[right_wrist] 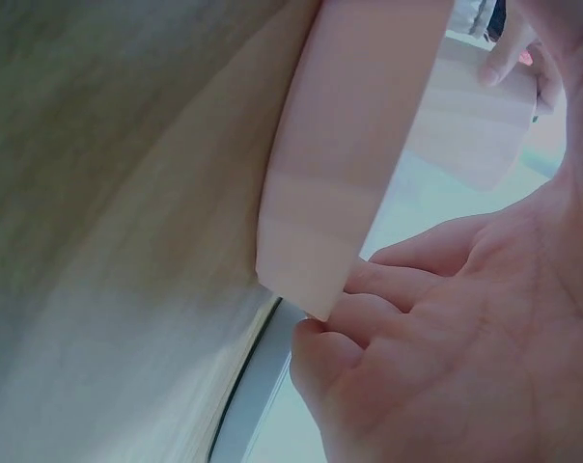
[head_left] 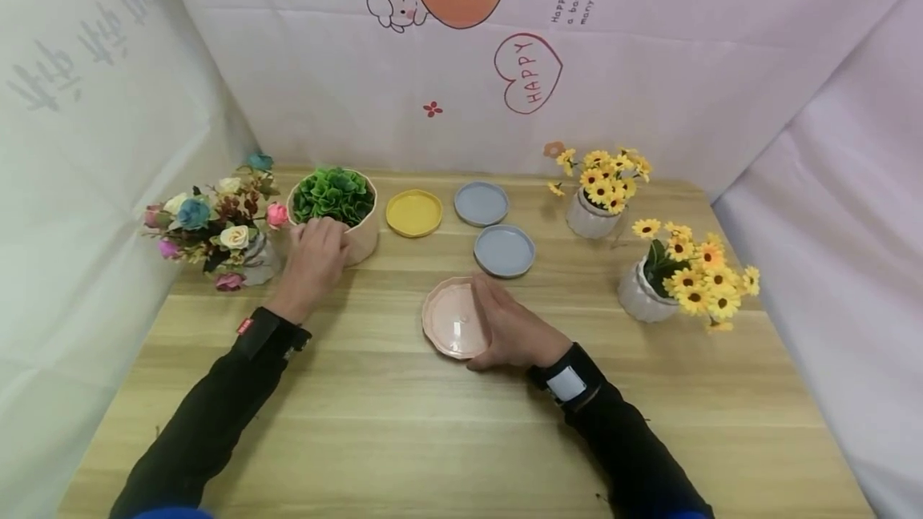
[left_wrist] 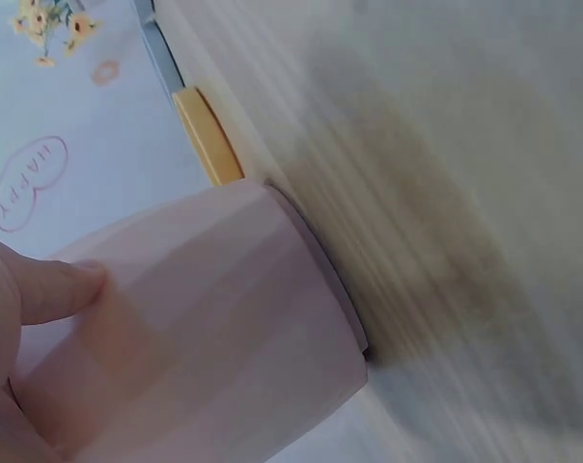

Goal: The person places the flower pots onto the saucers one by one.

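Left hand [head_left: 317,255] was clamped over the near rim of a pale pink, round, tapering pot [head_left: 364,243] filled with ruffled green artificial-looking foliage [head_left: 333,195]; thumb lay on the outer wall. Pot stood at the back left of the counter [head_left: 397,423], between mixed artificial-looking roses [head_left: 209,223] and a shallow round yellow saucer [head_left: 414,213]. Whether its base bore fully on the wood could not be told.

Right hand [head_left: 510,327] gripped the right side of a pale pink, many-sided, shallow saucer [head_left: 454,319] at mid-counter, fingers at the far edge, thumb at the near one.

Risks, as judged: pot held by one side only, so a lift could tip it and spill the foliage if that was loose. A pink rose hung near the rim and could snag. Right fingertips lay just beside the nearer round grey-blue saucer [head_left: 505,251]; a push away would knock it, perhaps into the farther grey-blue saucer [head_left: 481,204].

Materials: pot wall smooth, softly faceted, low in sheen. Pink saucer glossier, a highlight on its floor, rim angular; ceramic or plastic, undecided. Counter showed pale, streaked wood grain.
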`<state>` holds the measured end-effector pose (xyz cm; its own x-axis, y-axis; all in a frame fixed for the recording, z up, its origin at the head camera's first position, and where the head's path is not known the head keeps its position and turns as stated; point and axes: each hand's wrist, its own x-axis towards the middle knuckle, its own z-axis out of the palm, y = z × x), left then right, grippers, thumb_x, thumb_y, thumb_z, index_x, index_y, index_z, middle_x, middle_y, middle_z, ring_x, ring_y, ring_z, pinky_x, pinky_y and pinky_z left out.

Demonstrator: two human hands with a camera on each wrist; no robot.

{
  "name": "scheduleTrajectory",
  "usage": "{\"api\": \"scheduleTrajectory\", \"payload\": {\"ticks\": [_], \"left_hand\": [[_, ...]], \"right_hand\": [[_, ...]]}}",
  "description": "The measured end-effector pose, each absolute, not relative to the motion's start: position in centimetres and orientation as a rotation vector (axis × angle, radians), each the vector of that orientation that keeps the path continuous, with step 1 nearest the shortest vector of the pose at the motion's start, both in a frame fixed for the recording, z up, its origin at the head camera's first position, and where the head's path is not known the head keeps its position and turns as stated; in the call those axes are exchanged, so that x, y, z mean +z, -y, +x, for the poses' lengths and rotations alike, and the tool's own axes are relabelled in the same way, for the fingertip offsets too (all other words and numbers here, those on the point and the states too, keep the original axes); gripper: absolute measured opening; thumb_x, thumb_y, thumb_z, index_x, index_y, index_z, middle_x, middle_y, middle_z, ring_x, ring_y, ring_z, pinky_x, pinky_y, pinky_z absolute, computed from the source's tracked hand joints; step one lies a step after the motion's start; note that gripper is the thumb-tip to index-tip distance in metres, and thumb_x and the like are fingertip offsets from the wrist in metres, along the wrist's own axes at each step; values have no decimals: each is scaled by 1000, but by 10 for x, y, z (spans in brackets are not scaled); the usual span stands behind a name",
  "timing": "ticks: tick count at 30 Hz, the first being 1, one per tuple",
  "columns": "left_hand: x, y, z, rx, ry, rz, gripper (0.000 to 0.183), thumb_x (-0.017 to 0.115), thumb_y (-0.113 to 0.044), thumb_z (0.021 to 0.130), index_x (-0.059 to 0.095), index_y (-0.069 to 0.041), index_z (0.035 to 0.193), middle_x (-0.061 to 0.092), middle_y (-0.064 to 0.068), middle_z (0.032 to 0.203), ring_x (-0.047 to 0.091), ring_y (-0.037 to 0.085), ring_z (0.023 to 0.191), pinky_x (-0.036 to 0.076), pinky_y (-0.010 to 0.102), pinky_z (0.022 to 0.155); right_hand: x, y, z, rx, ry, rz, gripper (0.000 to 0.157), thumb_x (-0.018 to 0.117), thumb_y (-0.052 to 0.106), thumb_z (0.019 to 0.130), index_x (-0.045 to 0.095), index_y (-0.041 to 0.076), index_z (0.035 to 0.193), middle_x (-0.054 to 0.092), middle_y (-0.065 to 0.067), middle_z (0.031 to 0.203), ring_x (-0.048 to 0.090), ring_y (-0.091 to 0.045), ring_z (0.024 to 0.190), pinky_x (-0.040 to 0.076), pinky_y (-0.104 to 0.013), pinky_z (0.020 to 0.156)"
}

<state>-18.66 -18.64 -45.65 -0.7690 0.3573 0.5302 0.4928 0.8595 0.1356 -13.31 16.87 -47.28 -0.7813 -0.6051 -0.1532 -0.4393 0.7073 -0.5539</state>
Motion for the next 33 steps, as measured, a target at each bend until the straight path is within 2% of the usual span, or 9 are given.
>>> {"api": "scheduleTrajectory", "payload": {"ticks": [18, 27, 33], "left_hand": [[-459, 172, -145, -404, 2480, -764, 24, 79, -3, 91, 58, -2, 104, 58, 13, 98, 54, 34, 93, 39, 51, 86], [-460, 156, -133, -447, 2442, -861, 27, 81, -6, 88, 60, -3, 106, 60, 11, 98, 55, 31, 93, 43, 53, 91], [-459, 146, -124, -437, 2418, -908, 26, 80, -7, 89, 60, -2, 106, 59, 10, 98, 54, 30, 93, 41, 51, 89]], "right_hand": [[-472, -167, -135, -729, -2569, -800, 143, 100, 38, 70, 3, -6, 166, 8, -28, 175, 14, -38, 164, 25, -51, 132], [-470, -168, -134, -724, -2584, -795, 144, 100, 37, 70, 3, -8, 166, 7, -31, 174, 14, -41, 164, 26, -53, 131], [-471, -167, -134, -744, -2580, -811, 143, 100, 37, 69, 4, -9, 165, 8, -32, 174, 15, -42, 163, 27, -53, 131]]}}
